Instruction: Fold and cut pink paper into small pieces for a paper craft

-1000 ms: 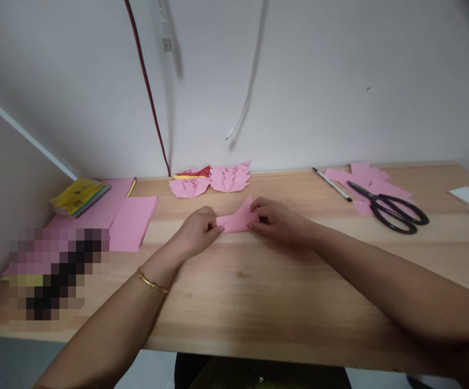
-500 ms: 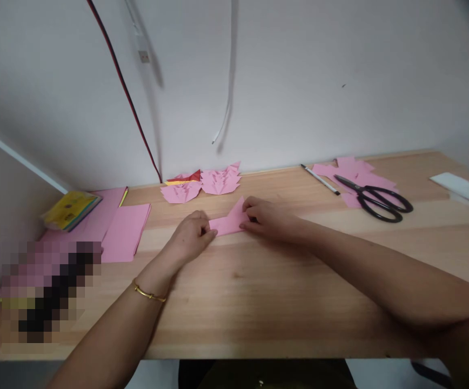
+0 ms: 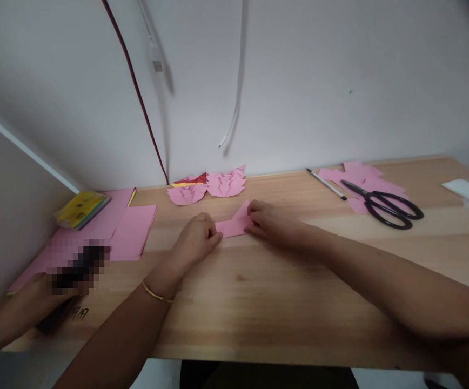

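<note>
A small folded strip of pink paper [image 3: 234, 224] lies near the middle of the wooden table, its right part standing up in a pointed flap. My left hand [image 3: 198, 237] pinches the strip's left end between thumb and curled fingers. At the other end, my right hand [image 3: 269, 220] has its fingers closed on the flap. Behind the strip, finished folded pink pieces [image 3: 226, 183] stand by the wall, one with red and yellow layers.
Black-handled scissors [image 3: 392, 208] lie over pink scraps [image 3: 360, 172] at the right, beside a pen [image 3: 327, 184]. Pink sheets [image 3: 131, 232] and a yellow packet [image 3: 82, 209] sit left. Another person's arm [image 3: 15, 316] reaches in at lower left, over a partly blurred dark object.
Another person's arm has come into view at the lower left, at the blurred dark object. The whole view has shifted slightly. Both my hands keep hold of the pink paper.
</note>
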`<state>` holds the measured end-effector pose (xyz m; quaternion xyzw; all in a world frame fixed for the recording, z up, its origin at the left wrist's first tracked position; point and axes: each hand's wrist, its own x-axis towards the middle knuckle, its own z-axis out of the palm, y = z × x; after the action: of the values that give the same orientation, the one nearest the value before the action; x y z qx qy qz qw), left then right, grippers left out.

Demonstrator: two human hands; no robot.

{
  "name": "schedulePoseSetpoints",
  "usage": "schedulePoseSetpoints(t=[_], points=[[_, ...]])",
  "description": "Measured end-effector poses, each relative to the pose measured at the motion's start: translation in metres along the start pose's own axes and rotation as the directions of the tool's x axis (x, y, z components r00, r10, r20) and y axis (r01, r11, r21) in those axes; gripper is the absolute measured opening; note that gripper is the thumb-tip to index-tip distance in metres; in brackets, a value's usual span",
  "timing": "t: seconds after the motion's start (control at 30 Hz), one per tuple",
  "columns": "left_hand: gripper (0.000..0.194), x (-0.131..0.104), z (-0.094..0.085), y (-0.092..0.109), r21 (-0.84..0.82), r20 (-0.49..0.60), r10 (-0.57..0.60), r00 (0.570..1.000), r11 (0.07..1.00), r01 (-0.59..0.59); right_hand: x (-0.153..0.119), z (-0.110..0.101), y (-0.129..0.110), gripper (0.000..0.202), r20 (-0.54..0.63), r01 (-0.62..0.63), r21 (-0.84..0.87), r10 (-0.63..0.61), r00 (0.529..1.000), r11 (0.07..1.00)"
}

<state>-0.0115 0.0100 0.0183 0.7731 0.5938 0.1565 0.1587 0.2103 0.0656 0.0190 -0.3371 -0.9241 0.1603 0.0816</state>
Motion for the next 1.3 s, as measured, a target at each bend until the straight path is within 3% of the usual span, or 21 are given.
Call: schedulePoseSetpoints(t=[0.2,0.3,0.37,0.47,0.53,0.6,0.87,1.1,1.3], points=[[0.018,-0.003,0.000,0.005,0.112,-0.011,0.002,1.000,0.994,-0.001,0.001,-0.002,0.000,0.032,0.028,0.021,-0.073,-0.019,0.999,0.997],[0.006,-0.005,0.001,0.006,0.169,-0.066,0.010,0.998,0.986,0.001,0.001,-0.001,0.001,0.030,0.027,0.020,-0.094,-0.017,1.000,0.995],[0.024,-0.005,0.003,0.006,0.203,-0.125,0.055,0.991,0.979,-0.029,0.000,0.000,0.002,0.027,0.011,0.010,-0.085,-0.009,1.000,0.996],[0.039,-0.005,0.008,0.006,0.237,-0.046,0.247,0.968,0.944,-0.229,-0.002,0.001,0.001,0.020,-0.032,-0.014,-0.030,0.013,0.999,0.999],[0.038,-0.004,0.011,0.008,0.242,0.063,0.366,0.929,0.897,-0.370,-0.003,0.002,0.002,0.017,-0.056,-0.022,0.018,0.023,0.998,1.000],[0.033,-0.004,0.013,0.009,0.262,0.117,0.404,0.907,0.868,-0.421,-0.003,0.004,0.003,0.019,-0.065,-0.024,0.049,0.027,0.998,0.999],[0.034,-0.006,0.000,0.016,0.296,0.175,0.369,0.913,0.864,-0.406,-0.004,0.003,0.006,0.027,-0.042,-0.012,0.102,0.017,0.999,0.995],[0.031,-0.012,-0.014,0.009,0.304,0.218,0.341,0.915,0.867,-0.395,-0.005,0.000,0.012,0.034,-0.002,-0.008,0.196,0.008,1.000,0.981],[0.029,-0.013,-0.014,0.008,0.345,0.205,0.313,0.927,0.863,-0.368,-0.011,-0.004,0.016,0.035,0.032,0.083,0.175,-0.089,0.995,0.981]])
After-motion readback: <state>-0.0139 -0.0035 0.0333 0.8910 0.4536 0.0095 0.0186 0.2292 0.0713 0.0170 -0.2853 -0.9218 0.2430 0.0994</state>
